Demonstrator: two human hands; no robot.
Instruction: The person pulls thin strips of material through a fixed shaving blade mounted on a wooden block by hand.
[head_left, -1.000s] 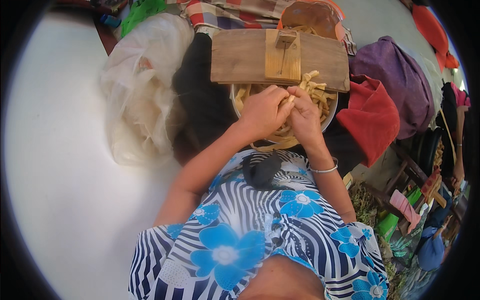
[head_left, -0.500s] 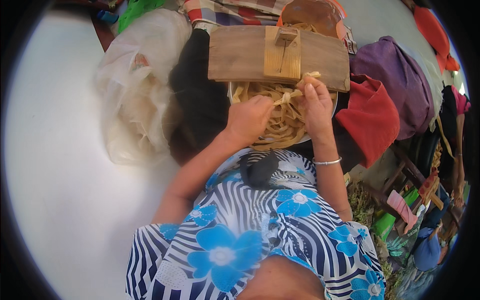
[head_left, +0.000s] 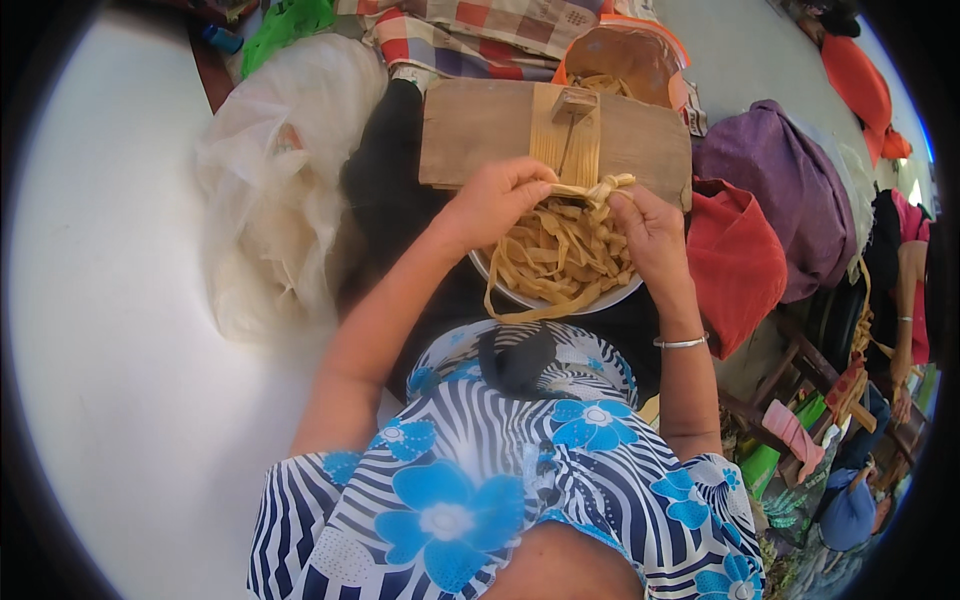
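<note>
My left hand (head_left: 500,202) pinches a flat tan strip (head_left: 570,190) between thumb and fingers. At the strip's other end my right hand (head_left: 655,232) grips a knotted loop (head_left: 607,187) of the same material, with short ends poking out past the fingers. The strip is stretched level between both hands, just in front of a wooden board (head_left: 475,135). On the board are a paler wood piece, a small block and a thin metal rod or blade (head_left: 569,148). Below my hands, a heap of tan strips (head_left: 560,250) fills a pale-rimmed basin (head_left: 626,292) at my lap; one strip droops over its near edge.
A translucent plastic bag (head_left: 285,190) stands at the left. Behind the board an orange-rimmed container (head_left: 625,60) holds more tan strips, beside checked cloth (head_left: 460,45). Red cloth (head_left: 735,265) and a purple bundle (head_left: 780,200) lie at the right. Another person's arm (head_left: 908,310) shows far right.
Both hands have risen from the heap toward the board, and the strip between them is now drawn out, with the knot farther right. The board sits slightly lower in the picture.
</note>
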